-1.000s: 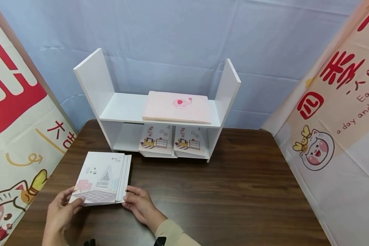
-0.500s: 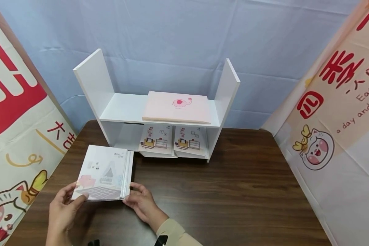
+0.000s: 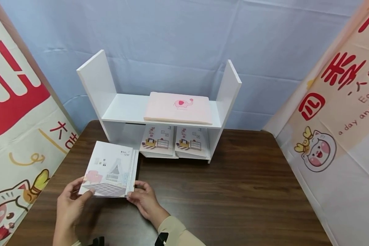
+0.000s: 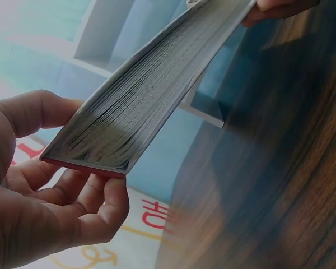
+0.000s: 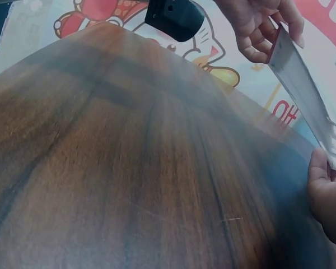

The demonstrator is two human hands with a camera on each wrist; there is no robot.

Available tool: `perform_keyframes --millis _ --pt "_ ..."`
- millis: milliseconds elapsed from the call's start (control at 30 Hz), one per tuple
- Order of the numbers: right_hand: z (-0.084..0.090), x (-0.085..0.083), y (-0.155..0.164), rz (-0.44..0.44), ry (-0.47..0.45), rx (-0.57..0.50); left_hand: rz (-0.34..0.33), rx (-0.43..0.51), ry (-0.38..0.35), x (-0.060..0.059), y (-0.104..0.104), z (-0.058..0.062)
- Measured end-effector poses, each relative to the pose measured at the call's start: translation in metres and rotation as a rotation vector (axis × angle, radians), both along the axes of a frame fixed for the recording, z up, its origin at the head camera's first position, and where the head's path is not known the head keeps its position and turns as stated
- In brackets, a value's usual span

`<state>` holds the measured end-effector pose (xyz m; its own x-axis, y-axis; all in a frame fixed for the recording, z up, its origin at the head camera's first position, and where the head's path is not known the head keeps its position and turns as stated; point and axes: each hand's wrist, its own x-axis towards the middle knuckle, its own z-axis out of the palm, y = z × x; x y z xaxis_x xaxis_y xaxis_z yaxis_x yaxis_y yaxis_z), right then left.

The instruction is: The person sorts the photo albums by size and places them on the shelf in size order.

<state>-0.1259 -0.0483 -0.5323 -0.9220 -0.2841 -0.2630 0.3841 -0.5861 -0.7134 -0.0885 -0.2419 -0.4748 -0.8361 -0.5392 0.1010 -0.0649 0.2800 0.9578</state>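
In the lower left of the head view we hold a stack of booklets [image 3: 112, 171] just above the dark wooden table [image 3: 233, 191]. Our left hand [image 3: 70, 201] grips its near left corner, thumb on top, fingers curled beneath. Our right hand [image 3: 144, 200] pinches the near right corner. The white shelf [image 3: 123, 109] stands behind.

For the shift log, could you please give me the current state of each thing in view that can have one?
Stack of books: closed, held off the table at its two near corners.
Left hand: grips the stack's left corner.
Right hand: holds the stack's right corner.
Pink elephant book: closed, flat on the upper shelf.
Two booklets: closed, side by side on the lower shelf.
White shelf unit: upright on the table.
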Motion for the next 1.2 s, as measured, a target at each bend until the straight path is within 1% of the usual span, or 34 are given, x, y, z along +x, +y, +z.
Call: perform_keyframes --millis 67,133,267,467,667,900,1033,1200 --pt "0.000 0.000 0.000 -0.004 -0.002 0.002 -0.004 0.017 0.010 -0.002 0.001 -0.001" --pt "0.001 0.000 -0.001 -0.010 0.000 0.003 0.005 0.013 0.005 -0.003 0.003 0.001" --pt "0.003 -0.001 -0.002 -0.025 0.013 0.017 -0.005 0.019 0.017 -0.005 0.005 0.003" --pt "0.006 -0.002 -0.002 -0.059 0.041 0.035 -0.046 -0.010 0.016 -0.007 0.008 0.007" --pt "0.009 -0.006 -0.001 -0.080 0.042 0.040 -0.048 -0.022 0.004 -0.010 0.013 0.013" --pt "0.011 -0.012 -0.001 -0.096 0.048 0.043 -0.065 0.009 0.016 -0.017 0.015 0.016" --pt "0.011 -0.014 0.000 -0.113 0.036 0.033 -0.079 -0.009 0.009 -0.019 0.016 0.016" --pt "0.010 -0.011 0.000 -0.118 -0.010 -0.001 -0.089 -0.013 0.021 -0.016 0.019 0.017"
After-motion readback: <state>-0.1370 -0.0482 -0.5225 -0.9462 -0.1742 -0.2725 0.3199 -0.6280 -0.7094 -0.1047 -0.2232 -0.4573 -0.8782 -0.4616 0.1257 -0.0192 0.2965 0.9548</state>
